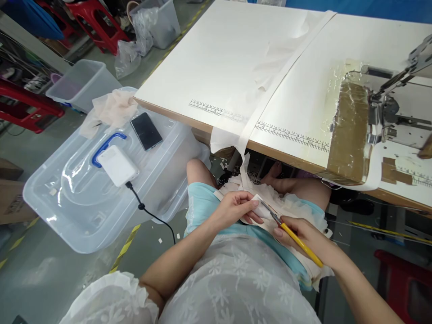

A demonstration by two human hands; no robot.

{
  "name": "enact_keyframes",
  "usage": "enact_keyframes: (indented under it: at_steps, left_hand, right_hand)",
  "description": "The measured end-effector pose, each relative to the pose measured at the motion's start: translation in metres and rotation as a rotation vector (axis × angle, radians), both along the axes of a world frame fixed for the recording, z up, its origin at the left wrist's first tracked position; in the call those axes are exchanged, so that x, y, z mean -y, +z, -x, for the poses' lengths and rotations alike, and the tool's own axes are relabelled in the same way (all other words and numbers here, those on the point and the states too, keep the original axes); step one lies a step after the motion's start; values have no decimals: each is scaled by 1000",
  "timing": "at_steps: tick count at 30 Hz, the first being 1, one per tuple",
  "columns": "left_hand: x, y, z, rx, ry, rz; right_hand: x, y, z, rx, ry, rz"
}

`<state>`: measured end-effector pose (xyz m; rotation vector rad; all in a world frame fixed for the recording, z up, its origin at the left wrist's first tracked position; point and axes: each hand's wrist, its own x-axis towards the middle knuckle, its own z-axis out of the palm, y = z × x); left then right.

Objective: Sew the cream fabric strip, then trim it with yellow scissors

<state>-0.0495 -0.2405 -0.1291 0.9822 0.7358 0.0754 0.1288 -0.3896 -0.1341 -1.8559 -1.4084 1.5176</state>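
Observation:
My left hand (238,208) pinches a small pale piece of fabric (259,208) above my lap. In my right hand (300,236) is a pair of scissors (300,241) with a yellow handle, seen nearly edge-on. Their metal blades point up and left, against the fabric's edge by my left fingers; whether the blades are parted is hard to tell. Ruffled cream cloth (290,204) lies across my lap, under both hands. From the table edge a pale strip (243,168) hangs down to this cloth.
A white table (232,49) with printed rulers stands ahead, bearing a sewing machine (391,108) at right. At left, a lidded plastic bin (67,193) holds a phone (146,131), a white power bank (118,165) with a black cable, and thin cloth (116,108). Red stools (97,24) stand behind.

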Motion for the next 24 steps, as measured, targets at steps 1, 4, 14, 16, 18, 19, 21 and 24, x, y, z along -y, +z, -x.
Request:
enact_keyframes:
  at_steps: [1,4,14,16,18,19,21,24]
  left_hand:
    - [0,0,0,1,-1,0]
    - [1,1,-1,-2,5,-2]
    - [3,-1,0,14,11,25]
    - [3,-2,0,17,12,29]
    - [2,-3,-1,17,12,35]
    - [2,-3,-1,16,8,38]
    - [0,-4,-2,14,-4,46]
    - [-1,-5,-4,15,-11,60]
  right_hand:
    - [0,0,0,26,3,-2]
    - [0,2,1,92,14,-20]
    - [5,2,7,304,-16,-107]
    - [5,2,7,324,-12,-113]
    - [4,3,6,345,5,-106]
    - [2,3,6,362,19,-104]
    - [-2,4,5,402,46,-103]
    - [-7,2,4,421,45,-105]
